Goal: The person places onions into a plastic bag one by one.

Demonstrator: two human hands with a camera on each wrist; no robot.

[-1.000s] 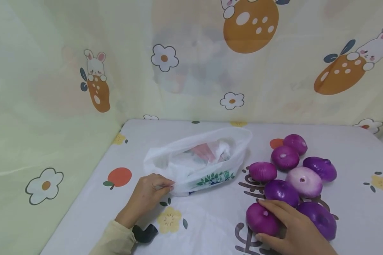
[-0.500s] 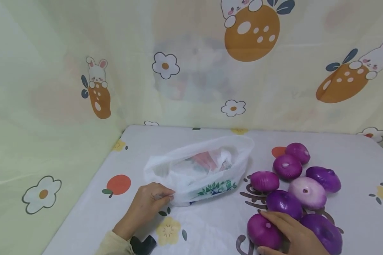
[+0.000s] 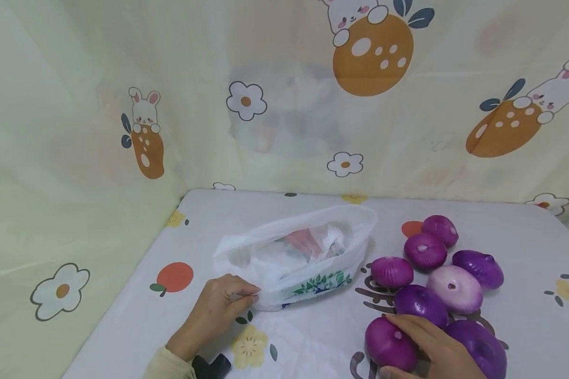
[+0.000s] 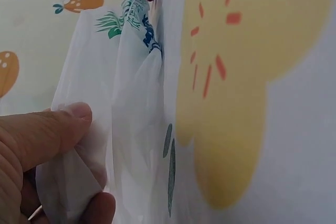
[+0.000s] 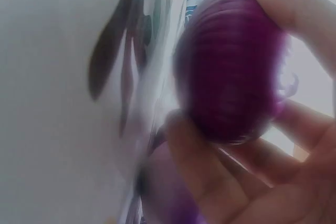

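A white plastic bag (image 3: 270,295) with a green leaf print lies with its mouth spread, crumpled material showing inside. My left hand (image 3: 213,313) pinches its near left edge; the left wrist view shows thumb and fingers on the thin plastic (image 4: 134,145). At the lower right my right hand (image 3: 438,350) grips a round purple onion (image 3: 390,345), fingers over its far side and thumb on its near side. The right wrist view shows this onion (image 5: 231,69) between thumb and fingers, with part of another onion (image 5: 170,190) below.
Several more onions, purple ones (image 3: 421,305) and a paler one (image 3: 454,288), sit grouped beyond and beside my right hand. A black object (image 3: 212,367) lies by my left sleeve. Patterned curtains (image 3: 294,126) stand behind and left of the table (image 3: 137,316).
The head view has tilted slightly, so the table and everything on it appear lower. Both hands keep their holds, on the bag and on the onion.
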